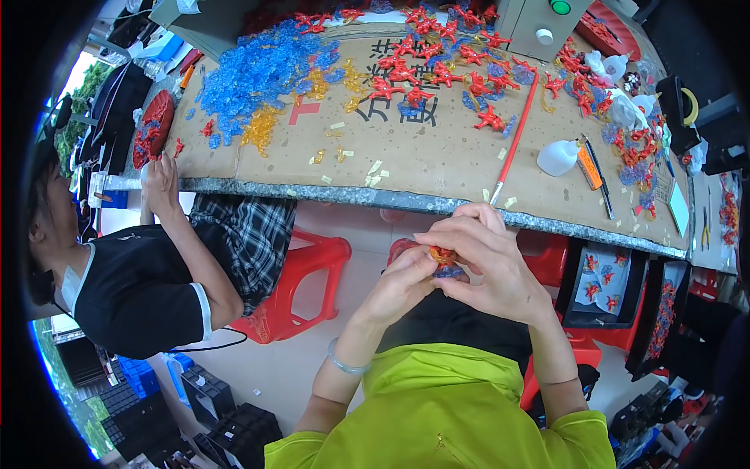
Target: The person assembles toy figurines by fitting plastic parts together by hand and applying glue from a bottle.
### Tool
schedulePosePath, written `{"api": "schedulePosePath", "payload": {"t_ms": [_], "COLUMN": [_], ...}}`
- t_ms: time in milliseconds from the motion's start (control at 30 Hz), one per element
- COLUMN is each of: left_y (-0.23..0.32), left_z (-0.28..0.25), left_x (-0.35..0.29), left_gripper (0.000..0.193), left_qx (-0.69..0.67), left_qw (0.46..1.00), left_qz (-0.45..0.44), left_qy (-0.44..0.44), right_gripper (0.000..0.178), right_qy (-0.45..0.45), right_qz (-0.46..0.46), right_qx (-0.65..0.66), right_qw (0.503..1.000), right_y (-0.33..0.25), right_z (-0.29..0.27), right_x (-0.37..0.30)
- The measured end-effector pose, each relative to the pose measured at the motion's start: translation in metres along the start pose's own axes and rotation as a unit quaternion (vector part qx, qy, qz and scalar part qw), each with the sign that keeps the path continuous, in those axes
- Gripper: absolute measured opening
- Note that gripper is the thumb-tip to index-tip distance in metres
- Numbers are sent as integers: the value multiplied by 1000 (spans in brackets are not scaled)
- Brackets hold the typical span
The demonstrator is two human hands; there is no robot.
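Between my two hands, just off the table's near edge, is a small plastic figure [444, 262] with red, yellow and translucent blue parts. My left hand [406, 283] pinches it from the left with thumb and fingers. My right hand [494, 262] curls over it from the right, its fingers closed on the figure's upper and lower parts. Fingers cover much of the figure. Beyond my hands, a red-handled brush [519, 134] lies on the cardboard, its pale tip toward me. Red figures [491, 118] with blue pieces lie scattered farther back.
A pile of clear blue pieces [262, 74] and yellow ones [262, 129] covers the cardboard at the left. A white bottle [558, 158] and an orange-handled knife [589, 164] lie at right. A co-worker [133, 273] sits at left near a red tray [155, 125]. Black trays [601, 320] stand lower right.
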State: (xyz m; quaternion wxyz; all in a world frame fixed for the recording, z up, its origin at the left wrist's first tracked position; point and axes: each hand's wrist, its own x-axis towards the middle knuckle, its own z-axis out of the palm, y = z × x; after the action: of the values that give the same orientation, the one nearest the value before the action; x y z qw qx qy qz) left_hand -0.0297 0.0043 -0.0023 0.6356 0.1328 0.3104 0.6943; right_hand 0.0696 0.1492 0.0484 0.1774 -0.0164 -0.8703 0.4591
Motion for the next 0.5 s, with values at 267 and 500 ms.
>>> {"api": "schedulePosePath", "payload": {"t_ms": [267,500], "left_y": [-1,-2], "left_z": [1,-2], "left_x": [6,6], "left_gripper": [35,35], "left_qx": [82,-31], "left_qw": [992,998], "left_qz": [38,22], "left_qy": [85,48], "right_gripper": [51,58], "right_qy": [15,18], "right_qz": [-2,6], "right_qx": [-96,-41], "right_qw": [995,999], "right_y": [4,9], "right_z": [1,6], "right_x": [-2,-2]}}
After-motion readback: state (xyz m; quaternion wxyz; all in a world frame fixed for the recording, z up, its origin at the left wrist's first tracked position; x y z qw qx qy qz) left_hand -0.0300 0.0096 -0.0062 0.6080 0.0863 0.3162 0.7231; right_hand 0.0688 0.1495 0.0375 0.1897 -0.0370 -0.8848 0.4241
